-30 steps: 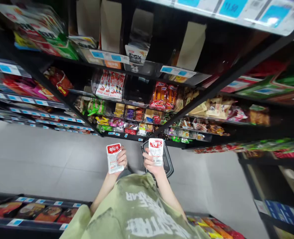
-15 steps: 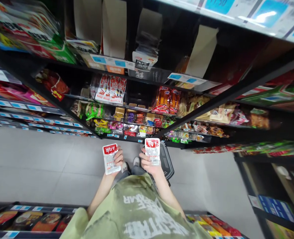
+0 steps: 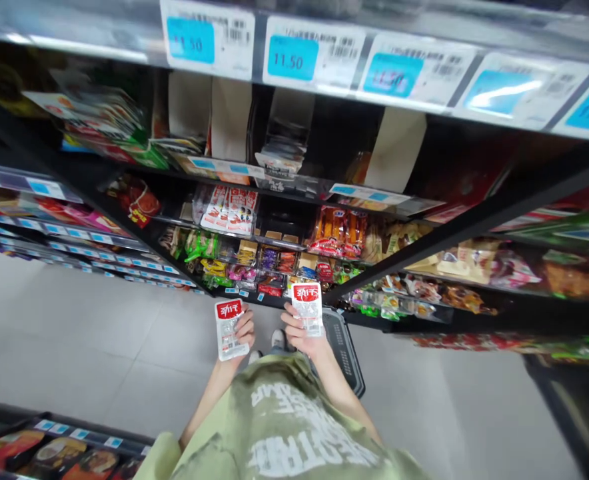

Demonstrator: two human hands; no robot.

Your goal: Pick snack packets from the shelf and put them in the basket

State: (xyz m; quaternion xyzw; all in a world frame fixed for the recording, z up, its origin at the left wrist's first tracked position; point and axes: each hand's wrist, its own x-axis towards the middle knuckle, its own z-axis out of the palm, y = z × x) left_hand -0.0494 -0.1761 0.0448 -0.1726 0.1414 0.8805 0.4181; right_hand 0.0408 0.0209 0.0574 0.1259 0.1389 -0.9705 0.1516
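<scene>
My left hand (image 3: 244, 327) grips a white packet with a red label (image 3: 230, 329), its fingers wrapped round the right edge. In my right hand (image 3: 297, 328) is a similar white packet with a red top (image 3: 307, 309), held upright with the fingers at its left side. The two packets are apart, both facing up toward the camera in front of my body. Beyond them, small colourful snack packs (image 3: 274, 261) fill the lower shelf.
Shelves with a price-tag rail (image 3: 314, 57) cross the top. A dark basket (image 3: 344, 350) stands on the grey floor (image 3: 174, 333) right of my feet. Boxed foods (image 3: 59, 460) sit on a low shelf at the bottom left.
The view has tilted up, so the upper price-tag rail shows more and the shelves sit lower in the picture. Both hands still hold their packets, slightly further right and lower in view.
</scene>
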